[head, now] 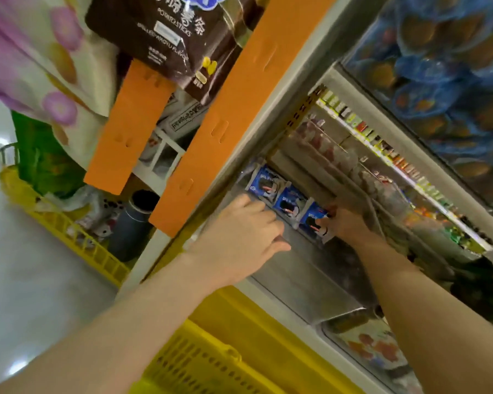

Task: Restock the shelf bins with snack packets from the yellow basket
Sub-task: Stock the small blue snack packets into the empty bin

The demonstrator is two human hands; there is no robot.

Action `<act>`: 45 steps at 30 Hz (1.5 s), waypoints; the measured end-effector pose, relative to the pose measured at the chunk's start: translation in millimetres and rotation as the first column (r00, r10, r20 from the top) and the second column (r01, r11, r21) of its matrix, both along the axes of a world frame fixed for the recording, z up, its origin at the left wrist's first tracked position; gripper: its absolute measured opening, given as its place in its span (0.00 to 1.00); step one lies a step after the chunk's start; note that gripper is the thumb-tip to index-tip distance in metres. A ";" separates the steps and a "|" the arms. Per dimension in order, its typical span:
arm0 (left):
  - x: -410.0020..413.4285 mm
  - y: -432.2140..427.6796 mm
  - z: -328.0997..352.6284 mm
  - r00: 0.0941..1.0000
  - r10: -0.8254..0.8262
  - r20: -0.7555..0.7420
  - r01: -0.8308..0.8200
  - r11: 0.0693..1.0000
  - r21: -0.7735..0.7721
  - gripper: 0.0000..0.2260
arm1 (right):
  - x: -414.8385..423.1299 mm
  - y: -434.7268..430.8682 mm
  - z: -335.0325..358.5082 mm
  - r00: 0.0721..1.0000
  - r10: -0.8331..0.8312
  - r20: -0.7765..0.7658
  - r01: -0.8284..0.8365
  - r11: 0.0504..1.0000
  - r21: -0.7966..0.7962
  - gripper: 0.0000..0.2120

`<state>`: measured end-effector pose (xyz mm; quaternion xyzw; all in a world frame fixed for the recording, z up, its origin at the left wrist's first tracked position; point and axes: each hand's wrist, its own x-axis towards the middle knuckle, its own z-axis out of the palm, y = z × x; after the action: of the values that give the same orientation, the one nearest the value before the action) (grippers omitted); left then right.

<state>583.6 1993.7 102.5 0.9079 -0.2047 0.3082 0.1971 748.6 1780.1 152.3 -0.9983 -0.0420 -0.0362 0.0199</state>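
Right hand point(343, 223) pinches the blue packet point(315, 220); left hand point(245, 231), at its 9 o'clock, spread empty. I'd seat it upright, flush with the row.

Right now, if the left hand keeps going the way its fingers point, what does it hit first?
Most likely the row of blue snack packets standing in the clear plastic shelf bin; the left hand already looks nearly on them, though depth is hard to judge.

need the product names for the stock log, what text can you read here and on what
"POTATO STICKS": brown bag hanging at top.
"GRILLED WAGYU FLAVOR": same bag, blurred, likely reading.
Chinese characters on that bag: not legible enough to quote.
Blue packets in the bin: print too blurred.
Shelf price tags: too small.
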 end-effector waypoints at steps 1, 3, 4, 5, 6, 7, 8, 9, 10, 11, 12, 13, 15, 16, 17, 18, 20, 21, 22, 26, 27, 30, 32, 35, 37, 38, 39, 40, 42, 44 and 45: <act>0.2 0.5 -0.6 1.000 -0.013 0.016 0.014 1.000 -0.022 0.19 | 2.9 -2.0 -2.6 0.999 -0.016 -0.030 0.015 0.999 -0.038 0.21; 1.0 2.6 -1.8 0.998 -0.039 0.053 0.042 0.998 -0.055 0.17 | 6.5 -5.6 -6.7 0.996 -0.023 -0.082 0.017 0.997 -0.075 0.21; 1.2 3.5 -2.7 0.996 -0.043 0.081 0.049 0.997 -0.061 0.16 | 7.2 -6.4 -8.4 0.996 -0.023 -0.089 0.015 0.996 -0.089 0.21; 1.4 4.1 -3.4 0.993 -0.042 0.108 0.049 0.997 -0.065 0.14 | 8.0 -6.7 -9.5 0.996 -0.026 -0.083 0.017 0.995 -0.103 0.20; 1.7 4.4 -4.1 0.991 -0.039 0.126 0.048 0.996 -0.071 0.13 | 8.6 -6.6 -10.7 0.997 -0.032 -0.071 0.024 0.994 -0.110 0.20; 2.2 4.6 -4.4 0.990 -0.038 0.133 0.049 0.996 -0.076 0.13 | 9.7 -5.8 -11.9 0.997 -0.041 -0.059 0.034 0.993 -0.115 0.20; 2.4 4.9 -4.7 0.990 -0.040 0.135 0.051 0.996 -0.079 0.12 | 10.8 -4.8 -13.5 0.998 -0.051 -0.048 0.045 0.991 -0.125 0.19; 2.9 4.9 -4.7 0.990 -0.042 0.133 0.053 0.996 -0.078 0.12 | 11.2 -3.6 -15.1 0.997 -0.062 -0.035 0.056 0.988 -0.146 0.19; 2.8 4.8 -4.5 0.991 -0.043 0.126 0.054 0.995 -0.079 0.12 | 11.5 -2.6 -16.3 0.997 -0.074 -0.020 0.070 0.983 -0.169 0.18; 2.2 4.5 -4.3 0.992 -0.044 0.121 0.054 0.995 -0.079 0.12 | 11.4 -1.5 -17.1 0.996 -0.085 -0.009 0.082 0.979 -0.187 0.18; 1.4 4.1 -4.2 0.992 -0.043 0.121 0.053 0.995 -0.082 0.12 | 10.6 -0.5 -17.5 0.996 -0.094 -0.003 0.092 0.977 -0.192 0.17; 0.6 3.8 -3.9 0.992 -0.038 0.123 0.048 0.995 -0.085 0.12 | 9.4 0.4 -17.2 0.995 -0.099 0.000 0.097 0.977 -0.188 0.17; -1.8 2.9 -3.2 0.995 -0.024 0.101 0.032 0.997 -0.077 0.13 | 5.0 3.7 -14.4 0.995 -0.102 -0.002 0.100 0.978 -0.181 0.18; -3.0 2.1 -3.0 0.997 -0.017 0.070 0.022 0.997 -0.073 0.15 | 1.4 6.6 -11.9 0.995 -0.098 -0.007 0.096 0.979 -0.179 0.18; -3.1 0.9 -3.2 0.999 -0.005 0.036 0.008 0.998 -0.069 0.16 | -2.9 10.4 -8.3 0.996 -0.087 -0.011 0.084 0.981 -0.173 0.18; -2.8 -0.4 -3.6 1.000 0.013 0.007 -0.012 0.998 -0.060 0.18 | -8.5 15.3 -4.5 0.998 -0.061 -0.010 0.058 0.986 -0.153 0.18; -3.8 -4.6 -3.8 0.998 0.055 -0.034 -0.056 0.998 -0.033 0.19 | -26.8 26.5 3.3 1.000 0.020 0.019 -0.018 0.997 -0.071 0.17; -5.5 -6.7 -3.2 0.995 0.075 -0.059 -0.077 0.997 -0.023 0.20 | -40.6 31.2 6.8 0.997 0.061 0.043 -0.060 0.998 -0.014 0.17; -7.5 -8.1 -2.1 0.992 0.096 -0.084 -0.097 0.995 -0.008 0.20 | -56.9 35.0 9.2 0.992 0.098 0.074 -0.101 0.994 0.043 0.16; -20.9 -13.7 2.8 0.973 0.177 -0.149 -0.174 0.984 0.034 0.17 | -135.3 33.5 8.4 0.971 0.200 0.132 -0.224 0.953 0.203 0.15; -26.1 -16.6 3.0 0.968 0.189 -0.163 -0.188 0.982 0.024 0.17 | -154.6 28.8 5.5 0.963 0.241 0.123 -0.263 0.940 0.218 0.16; -50.9 -29.9 -0.7 0.967 0.166 -0.194 -0.185 0.980 -0.080 0.19 | -204.5 7.9 -6.2 0.915 0.379 0.140 -0.398 0.903 0.161 0.20; -72.2 -38.5 -10.4 0.971 0.133 -0.199 -0.160 0.979 -0.124 0.19 | -227.4 -9.7 -14.1 0.880 0.440 0.178 -0.462 0.879 0.114 0.22; -99.8 -44.0 -42.2 0.948 0.164 -0.273 -0.199 0.974 -0.104 0.16 | -254.2 -38.5 -33.0 0.868 0.441 0.229 -0.480 0.863 0.155 0.20; -116.2 -40.4 -72.3 0.883 0.246 -0.400 -0.286 0.957 -0.043 0.17 | -272.0 -56.8 -58.6 0.883 0.415 0.217 -0.453 0.876 0.166 0.18; -123.8 -36.5 -88.6 0.832 0.295 -0.470 -0.337 0.941 -0.006 0.17 | -281.3 -65.5 -74.5 0.902 0.392 0.182 -0.422 0.889 0.176 0.17; -131.5 -31.7 -104.2 0.773 0.343 -0.533 -0.379 0.924 0.045 0.18 | -290.3 -73.6 -91.6 0.922 0.367 0.125 -0.385 0.903 0.189 0.17; -139.5 -26.9 -119.0 0.713 0.380 -0.589 -0.407 0.909 0.093 0.18 | -298.8 -81.7 -109.3 0.938 0.344 0.044 -0.345 0.918 0.195 0.17; -154.3 -17.9 -145.1 0.595 0.382 -0.708 -0.441 0.891 0.110 0.17 | -313.3 -97.7 -146.2 0.949 0.274 -0.158 -0.244 0.952 0.185 0.18; -166.2 -10.3 -163.0 0.498 0.299 -0.814 -0.488 0.873 0.022 0.15 | -323.7 -110.9 -179.9 0.926 0.183 -0.331 -0.146 0.980 0.135 0.19; -170.4 -7.0 -169.9 0.468 0.268 -0.842 -0.502 0.865 -0.004 0.13 | -327.3 -115.9 -194.8 0.908 0.139 -0.395 -0.105 0.989 0.107 0.20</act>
<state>413.1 1986.6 -67.4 0.9335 0.1632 -0.0887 0.3066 421.4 1664.2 -42.5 -0.9781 -0.0978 0.1689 0.0719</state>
